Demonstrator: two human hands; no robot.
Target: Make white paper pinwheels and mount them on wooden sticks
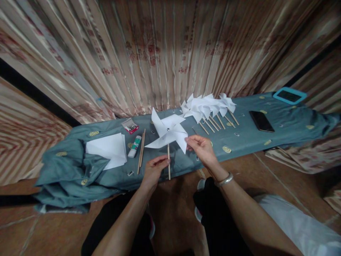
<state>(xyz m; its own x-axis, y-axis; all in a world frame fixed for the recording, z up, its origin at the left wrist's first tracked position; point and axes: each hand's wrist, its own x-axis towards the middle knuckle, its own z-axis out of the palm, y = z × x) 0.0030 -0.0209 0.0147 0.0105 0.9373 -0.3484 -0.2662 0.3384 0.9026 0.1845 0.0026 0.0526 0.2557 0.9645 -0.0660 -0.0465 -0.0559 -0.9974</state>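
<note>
A white paper pinwheel (173,133) with a silver pin at its centre is held upright over the cloth-covered table. My left hand (156,170) pinches its thin wooden stick below the paper blades. At the lower right blade, my right hand (201,147) has its thumb and fingers closed on the blade's edge. Just left of the pinwheel lie a few loose wooden sticks (141,151) and a green and white glue stick (135,146). Behind these, a small red and white box (130,126) stands open with shiny metal pins in it.
Several finished pinwheels (207,108) lie in a row at the back. White paper sheets (108,147) are stacked on the left, partly under bunched cloth (71,167). A black phone (261,121) and a blue-framed tablet (290,95) rest to the right. A curtain (160,53) hangs behind.
</note>
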